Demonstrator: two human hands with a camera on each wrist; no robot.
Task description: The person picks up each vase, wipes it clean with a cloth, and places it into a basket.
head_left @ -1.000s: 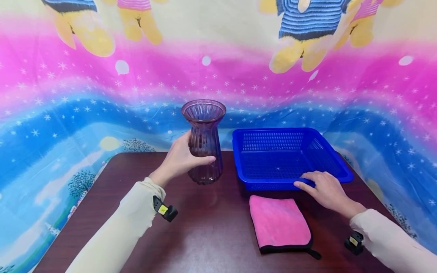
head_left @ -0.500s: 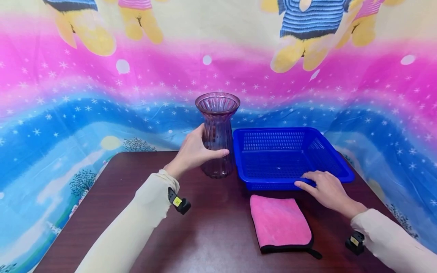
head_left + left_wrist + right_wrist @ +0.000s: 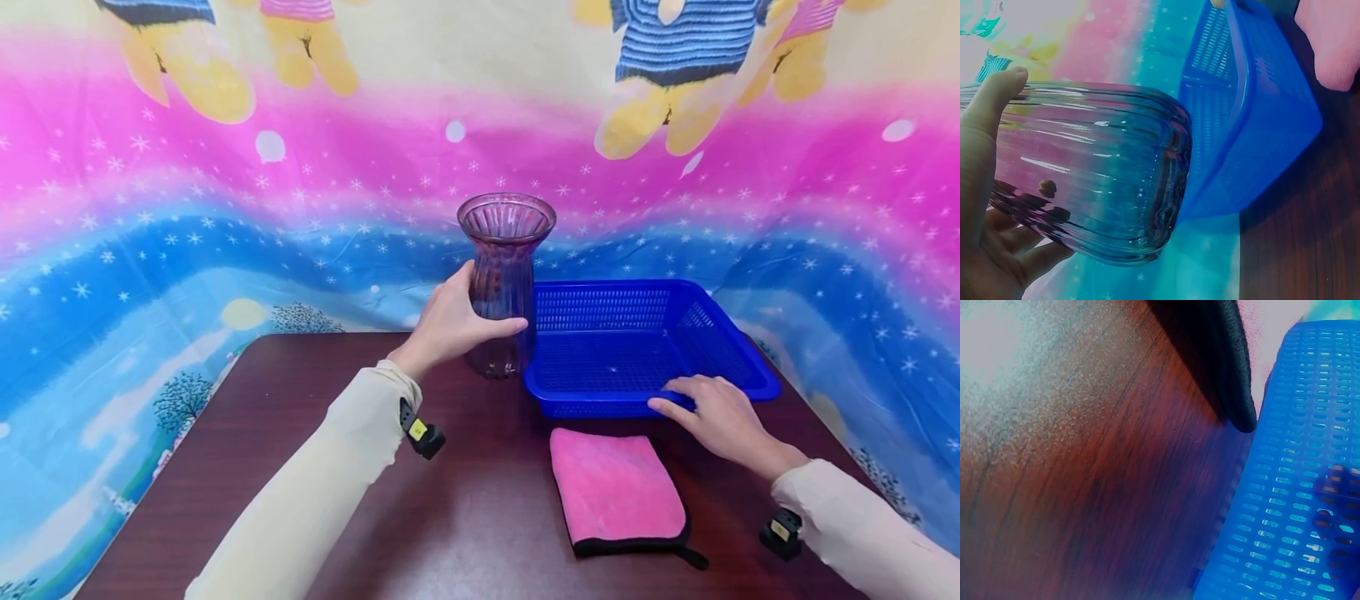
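A ribbed, purple-tinted glass vase point(image 3: 501, 292) with a flared mouth stands upright in my left hand point(image 3: 453, 321), which grips its side with the thumb across the front. In the left wrist view the vase's base point(image 3: 1169, 181) points toward the basket's wall and looks clear of the table. From the head, the vase overlaps the left edge of the blue plastic basket point(image 3: 600, 408). My right hand point(image 3: 716, 417) holds the basket's front rim. Through the slotted wall point(image 3: 1279, 519) in the right wrist view, dark finger shapes show inside the basket.
A folded pink cloth point(image 3: 618, 487) with black edging and a loop lies in front of the basket on the dark wooden table point(image 3: 450, 533). Behind the table hangs a colourful printed curtain point(image 3: 375, 183).
My left hand has carried the vase to the right and slightly upward in view, up to the basket's left edge. The right hand, basket and cloth have stayed put.
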